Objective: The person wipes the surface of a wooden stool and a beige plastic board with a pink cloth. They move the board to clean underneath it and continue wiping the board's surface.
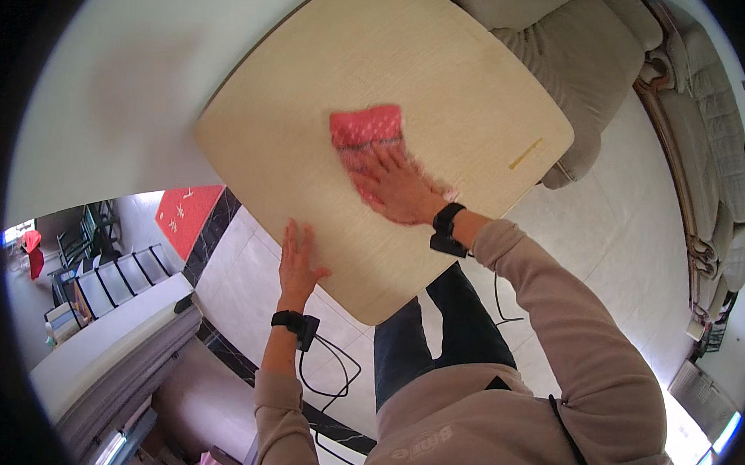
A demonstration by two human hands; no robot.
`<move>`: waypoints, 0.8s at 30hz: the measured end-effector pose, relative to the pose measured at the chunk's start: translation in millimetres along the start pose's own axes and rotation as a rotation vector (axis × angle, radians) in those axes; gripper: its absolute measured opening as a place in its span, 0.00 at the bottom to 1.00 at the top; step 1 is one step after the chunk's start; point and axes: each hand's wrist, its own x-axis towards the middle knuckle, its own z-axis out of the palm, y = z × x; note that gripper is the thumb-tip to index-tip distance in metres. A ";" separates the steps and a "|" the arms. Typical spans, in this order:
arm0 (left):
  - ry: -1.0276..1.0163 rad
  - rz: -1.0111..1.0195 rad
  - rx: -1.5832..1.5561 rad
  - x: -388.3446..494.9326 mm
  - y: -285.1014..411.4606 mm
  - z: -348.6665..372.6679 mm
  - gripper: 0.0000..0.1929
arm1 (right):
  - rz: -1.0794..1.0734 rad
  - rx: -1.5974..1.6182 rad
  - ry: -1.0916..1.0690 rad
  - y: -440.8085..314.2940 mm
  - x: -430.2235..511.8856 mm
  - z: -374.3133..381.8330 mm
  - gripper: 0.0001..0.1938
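A pale wooden tabletop point(447, 86) with rounded corners lies before me. On it is a red patterned cloth point(368, 125), somewhat blurred, with a dark stripe across it. My right hand point(398, 184) presses flat on the lower part of this cloth, fingers spread. At the tabletop's left edge rests my left hand point(300, 260), its fingers apart and nothing in it. Each wrist wears a black strap with a small device, and cables hang from the left one.
A beige cushioned sofa point(564, 56) adjoins the table at the upper right, and a wood-framed sofa point(699, 156) curves along the right. A white wall point(111, 107) borders the table's upper left. A red mat point(188, 217) lies beyond a dark floor strip. Black cable trails over the tiles.
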 end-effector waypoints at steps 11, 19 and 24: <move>0.133 0.056 -0.164 -5.2 -1.1 -9.1 0.34 | 0.456 0.956 0.157 40.0 -36.3 -112.4 0.19; 0.092 0.106 -0.143 -11.8 3.7 1.3 0.38 | 0.290 -0.029 0.079 65.9 -80.9 -100.6 0.35; -0.099 0.046 0.084 -5.5 27.1 9.3 0.53 | 0.431 -0.150 0.056 37.6 -55.1 -21.1 0.34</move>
